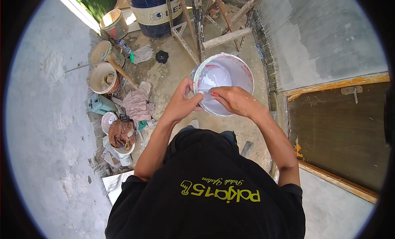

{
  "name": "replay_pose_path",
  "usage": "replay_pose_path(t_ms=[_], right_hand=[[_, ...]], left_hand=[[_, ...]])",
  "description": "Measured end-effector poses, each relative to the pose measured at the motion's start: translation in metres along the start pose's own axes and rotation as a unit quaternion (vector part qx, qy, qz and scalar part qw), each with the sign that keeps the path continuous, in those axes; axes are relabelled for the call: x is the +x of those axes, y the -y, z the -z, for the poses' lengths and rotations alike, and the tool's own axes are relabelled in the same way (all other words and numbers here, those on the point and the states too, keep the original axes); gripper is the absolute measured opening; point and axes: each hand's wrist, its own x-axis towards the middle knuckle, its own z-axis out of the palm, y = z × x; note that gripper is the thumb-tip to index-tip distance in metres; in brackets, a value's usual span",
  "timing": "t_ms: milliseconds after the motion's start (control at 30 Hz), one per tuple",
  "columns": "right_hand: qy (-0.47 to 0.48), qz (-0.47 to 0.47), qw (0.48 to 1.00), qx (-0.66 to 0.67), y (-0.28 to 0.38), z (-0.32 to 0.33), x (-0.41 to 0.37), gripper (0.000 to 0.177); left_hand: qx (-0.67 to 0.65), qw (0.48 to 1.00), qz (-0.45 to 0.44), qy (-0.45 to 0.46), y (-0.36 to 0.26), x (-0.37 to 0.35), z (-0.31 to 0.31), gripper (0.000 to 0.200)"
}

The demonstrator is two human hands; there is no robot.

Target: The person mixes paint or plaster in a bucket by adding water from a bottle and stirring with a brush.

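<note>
A white plastic bucket [245, 76] tilts in front of my body, its inner wall smeared with white and some red. White paint [216, 77] lies wet in its bottom. My left hand [185, 97] grips the bucket's left rim, thumb toward the near side and fingers around the outside. Inside the near part of the bucket's mouth, my right hand [236, 100] is closed on a small tool with a red handle [214, 94]. The tool's working end is mostly hidden by my fingers and the bucket, so its kind cannot be made out.
Along the left wall stand several used buckets [98, 79], a teal container [101, 104] and rags [138, 103]. A blue drum [154, 17] and a metal scaffold [199, 29] with a wooden plank [227, 38] are ahead. A wood-framed panel [341, 124] is at right.
</note>
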Motion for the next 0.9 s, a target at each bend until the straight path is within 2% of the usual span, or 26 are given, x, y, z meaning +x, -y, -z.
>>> replay_pose_path(t_ms=[100,233,400,500,700,867,900], right_hand=[[-0.119,0.014,0.993,0.003,-0.018,-0.004,0.005,0.022],[-0.175,-0.049,0.979,-0.093,-0.029,-0.007,0.009,0.020],[-0.167,-0.113,0.973,-0.114,-0.022,-0.009,-0.007,0.018],[-0.143,-0.140,0.974,-0.103,-0.003,-0.008,-0.011,0.021],[-0.127,-0.190,0.974,-0.004,0.015,-0.019,-0.001,0.025],[-0.127,-0.212,0.964,0.098,0.017,-0.024,0.018,0.030],[-0.154,-0.204,0.957,0.140,0.014,-0.029,0.021,0.030]], left_hand=[[0.010,1.000,-0.003,0.001,0.004,0.001,0.000,0.025],[0.007,1.000,-0.006,0.000,0.010,0.000,0.000,0.026],[-0.038,0.999,0.004,-0.025,0.003,-0.006,-0.001,0.026],[-0.014,0.999,-0.004,-0.039,0.006,-0.004,0.001,0.026],[-0.059,0.997,-0.017,-0.049,0.012,-0.004,-0.002,0.027],[-0.029,0.999,-0.010,-0.044,0.012,-0.006,0.000,0.027],[-0.027,0.999,-0.014,-0.045,0.015,-0.007,0.001,0.027]])
